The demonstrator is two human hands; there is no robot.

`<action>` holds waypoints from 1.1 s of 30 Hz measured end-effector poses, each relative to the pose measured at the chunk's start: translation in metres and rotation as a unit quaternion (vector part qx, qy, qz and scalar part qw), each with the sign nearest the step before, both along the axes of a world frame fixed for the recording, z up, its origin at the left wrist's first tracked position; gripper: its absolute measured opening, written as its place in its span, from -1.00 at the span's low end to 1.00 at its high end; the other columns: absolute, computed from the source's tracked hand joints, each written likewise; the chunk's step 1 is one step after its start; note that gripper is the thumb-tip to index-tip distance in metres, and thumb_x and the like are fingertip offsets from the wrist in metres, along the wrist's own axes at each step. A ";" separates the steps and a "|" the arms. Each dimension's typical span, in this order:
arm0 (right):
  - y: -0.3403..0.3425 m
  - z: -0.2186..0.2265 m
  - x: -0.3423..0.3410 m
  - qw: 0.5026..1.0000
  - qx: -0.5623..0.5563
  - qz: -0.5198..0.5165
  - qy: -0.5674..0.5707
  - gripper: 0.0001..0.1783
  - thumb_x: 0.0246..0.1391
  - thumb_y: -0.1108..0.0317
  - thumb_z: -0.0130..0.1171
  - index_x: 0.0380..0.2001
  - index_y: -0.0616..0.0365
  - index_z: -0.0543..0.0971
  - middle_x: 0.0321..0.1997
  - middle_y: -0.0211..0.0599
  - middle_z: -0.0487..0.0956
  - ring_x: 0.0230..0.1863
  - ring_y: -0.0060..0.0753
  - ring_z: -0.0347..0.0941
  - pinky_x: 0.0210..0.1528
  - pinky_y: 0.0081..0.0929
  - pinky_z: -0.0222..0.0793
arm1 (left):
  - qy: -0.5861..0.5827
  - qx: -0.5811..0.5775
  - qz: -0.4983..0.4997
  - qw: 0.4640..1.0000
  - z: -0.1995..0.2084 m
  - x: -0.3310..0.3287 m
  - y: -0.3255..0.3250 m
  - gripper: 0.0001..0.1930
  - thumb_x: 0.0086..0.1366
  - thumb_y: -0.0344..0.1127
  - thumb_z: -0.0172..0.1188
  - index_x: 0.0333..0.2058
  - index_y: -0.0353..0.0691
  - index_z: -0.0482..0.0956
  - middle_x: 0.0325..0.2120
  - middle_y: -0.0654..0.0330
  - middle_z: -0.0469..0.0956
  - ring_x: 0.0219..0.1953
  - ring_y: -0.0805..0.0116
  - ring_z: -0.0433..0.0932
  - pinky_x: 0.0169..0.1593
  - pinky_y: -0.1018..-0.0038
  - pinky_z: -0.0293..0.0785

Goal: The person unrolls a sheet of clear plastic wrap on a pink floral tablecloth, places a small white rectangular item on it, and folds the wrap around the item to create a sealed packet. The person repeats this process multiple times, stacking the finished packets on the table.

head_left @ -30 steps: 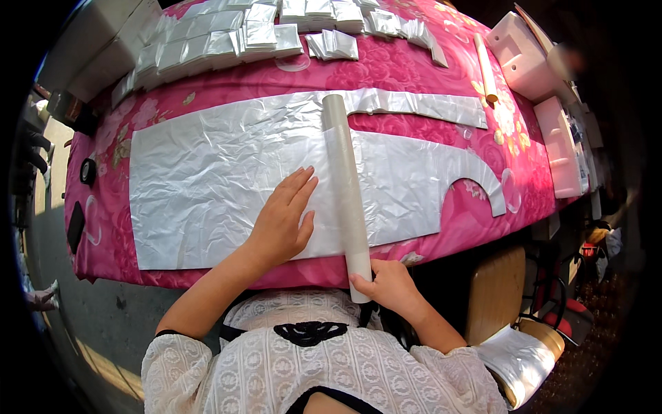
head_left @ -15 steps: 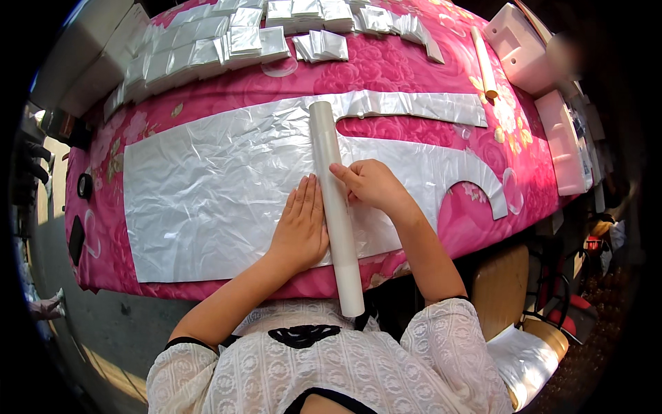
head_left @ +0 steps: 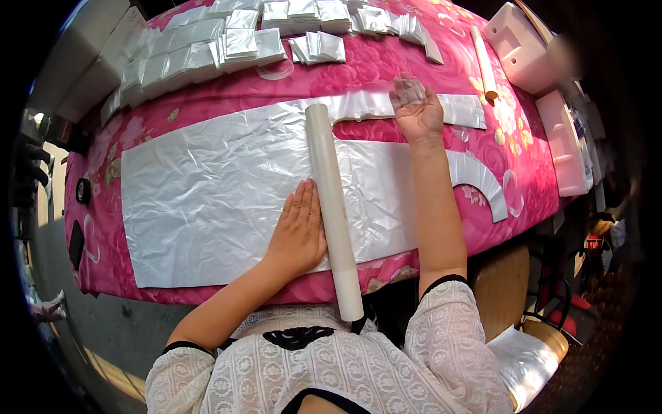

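Observation:
A thin, shiny white plastic apron point(head_left: 200, 207) lies flat and creased on the table, its cut-out straps reaching right. Across it rests a long pale tube point(head_left: 331, 207), its near end jutting past the table edge towards me. My left hand point(head_left: 298, 231) is pressed flat on the plastic, fingers straight, with its edge along the tube. My right hand point(head_left: 419, 114) is raised over the upper strap, palm up. A small piece of clear plastic point(head_left: 412, 91) shows across its fingers; just how they grip it is hard to see.
Stacks of folded plastic packets point(head_left: 186, 58) line the far side of the pink flowered tablecloth point(head_left: 358, 69). A second tube point(head_left: 484, 62) and white foam boxes point(head_left: 562, 145) are at the right. Black tape point(head_left: 83, 190) and a phone-like dark object point(head_left: 76, 240) lie at the left edge.
My right hand has left the tube, moved away and to the right, and turned palm up with clear plastic on its fingers. The left hand has stayed flat beside the tube.

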State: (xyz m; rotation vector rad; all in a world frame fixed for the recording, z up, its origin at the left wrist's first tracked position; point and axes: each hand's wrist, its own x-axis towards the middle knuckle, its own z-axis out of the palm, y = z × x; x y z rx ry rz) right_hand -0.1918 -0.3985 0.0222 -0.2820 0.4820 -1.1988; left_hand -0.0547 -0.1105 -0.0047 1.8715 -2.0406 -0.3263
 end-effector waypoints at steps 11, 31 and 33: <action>0.104 0.107 0.077 0.905 -0.359 0.092 0.207 -0.49 0.25 0.16 -0.20 0.13 0.30 0.23 0.17 -0.06 0.33 0.20 -0.24 0.23 0.27 -0.39 0.04 | 0.005 -0.028 0.004 1.000 -0.004 0.001 0.002 -0.31 0.12 -0.30 -0.13 0.18 -0.59 -0.06 0.23 -0.24 -0.09 0.31 -0.10 -0.15 0.31 0.12 -0.23; 0.255 0.058 0.120 0.542 -0.714 0.223 0.382 -0.33 -0.02 0.17 0.14 0.12 0.29 0.26 0.24 0.03 0.19 0.31 0.05 -0.01 0.28 -0.16 -0.04 | 0.002 -0.095 0.046 0.994 -0.016 0.007 0.007 -0.35 0.15 -0.26 -0.16 0.14 -0.61 0.02 0.21 -0.26 -0.02 0.30 -0.08 -0.10 0.30 0.09 -0.19; 0.219 0.047 0.055 0.503 -0.698 0.159 0.484 -0.44 -0.08 0.28 0.17 0.03 0.23 0.36 0.18 -0.13 0.30 0.24 -0.03 0.13 0.23 -0.18 0.07 | 0.151 -0.126 0.002 0.980 -0.004 0.000 0.002 -0.37 0.18 -0.26 -0.17 0.14 -0.61 0.02 0.22 -0.26 -0.04 0.31 -0.08 -0.13 0.30 0.07 -0.23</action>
